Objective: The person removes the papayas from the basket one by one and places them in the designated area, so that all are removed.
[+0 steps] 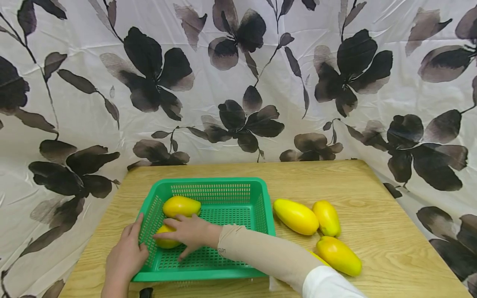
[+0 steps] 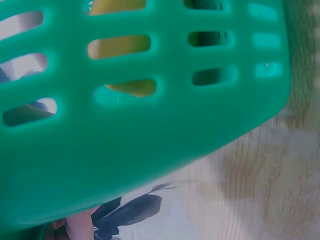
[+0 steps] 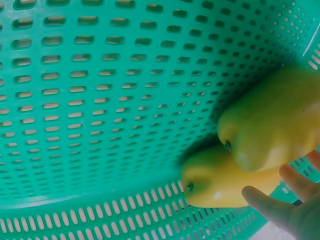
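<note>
Right grip (image 1: 191, 231) over one of two fruits (image 1: 168, 243) in basket (image 1: 201, 274), four outside

The right hand (image 1: 190, 234) partly hides a yellow fruit (image 1: 168, 243) in the basket (image 1: 201, 274), a sleeve (image 1: 266, 250) covers most of another fruit (image 1: 318, 257), and a dark object (image 1: 146, 292) toward the near edge of the desk (image 1: 402, 269) is cut off by the head view's bottom.

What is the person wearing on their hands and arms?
The left hand is bare, no sleeve in view. The right hand is bare too, below a beige sleeve with small dark lettering toward the hand, and a white sleeve higher up.
</note>
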`<state>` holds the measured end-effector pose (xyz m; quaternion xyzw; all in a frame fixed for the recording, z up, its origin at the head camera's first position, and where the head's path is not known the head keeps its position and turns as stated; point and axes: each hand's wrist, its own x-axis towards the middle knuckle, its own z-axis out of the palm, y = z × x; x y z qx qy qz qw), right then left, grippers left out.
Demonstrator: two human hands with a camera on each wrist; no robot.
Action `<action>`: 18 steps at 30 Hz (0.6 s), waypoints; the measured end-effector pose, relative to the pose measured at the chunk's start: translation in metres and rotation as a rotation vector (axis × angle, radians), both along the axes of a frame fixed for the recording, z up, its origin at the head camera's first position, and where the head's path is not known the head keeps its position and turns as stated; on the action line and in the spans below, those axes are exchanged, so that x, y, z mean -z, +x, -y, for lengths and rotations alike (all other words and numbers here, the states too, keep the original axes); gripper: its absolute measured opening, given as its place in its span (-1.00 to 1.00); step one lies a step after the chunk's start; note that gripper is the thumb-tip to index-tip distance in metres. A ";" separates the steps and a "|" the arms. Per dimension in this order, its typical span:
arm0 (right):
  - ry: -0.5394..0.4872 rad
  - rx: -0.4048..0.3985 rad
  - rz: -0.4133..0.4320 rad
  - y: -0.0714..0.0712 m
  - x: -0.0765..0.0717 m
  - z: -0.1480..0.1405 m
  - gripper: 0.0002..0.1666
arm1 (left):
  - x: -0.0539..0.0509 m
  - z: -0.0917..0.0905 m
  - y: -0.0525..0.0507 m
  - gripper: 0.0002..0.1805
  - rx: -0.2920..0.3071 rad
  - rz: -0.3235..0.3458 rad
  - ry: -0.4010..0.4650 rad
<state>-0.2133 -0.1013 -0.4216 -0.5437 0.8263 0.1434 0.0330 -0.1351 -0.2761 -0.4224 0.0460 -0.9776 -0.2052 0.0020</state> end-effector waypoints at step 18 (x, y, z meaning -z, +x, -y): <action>-0.001 0.053 0.048 -0.004 0.009 0.001 0.16 | 0.000 -0.001 -0.001 -0.12 -0.012 -0.009 -0.017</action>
